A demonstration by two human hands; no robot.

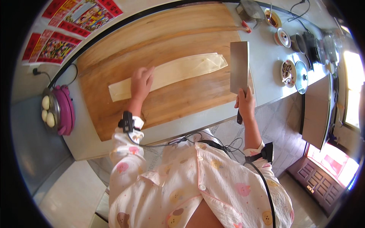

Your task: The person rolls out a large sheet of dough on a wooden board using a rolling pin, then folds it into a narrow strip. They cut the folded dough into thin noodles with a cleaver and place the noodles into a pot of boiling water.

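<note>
A long folded strip of rolled dough (179,71) lies slantwise across the wooden board (176,108). Over its left part rests my left hand (141,82), fingers bent and the palm side hidden; whether it presses on the dough or hovers just above it I cannot tell. My right hand (245,102) grips the dark handle of a Chinese cleaver (239,67). The broad steel blade points away from me, just beyond the right end of the dough. Loose creases and an uneven edge show at that right end.
A long wooden rolling pin (182,35) lies along the board's back. Right on the counter are a bowl with dark sauce (273,18), a lidded bowl (283,38), a bowl of chopped food (288,73) and a glass lid (301,77). Left stands a purple appliance (63,109) holding several eggs (46,102).
</note>
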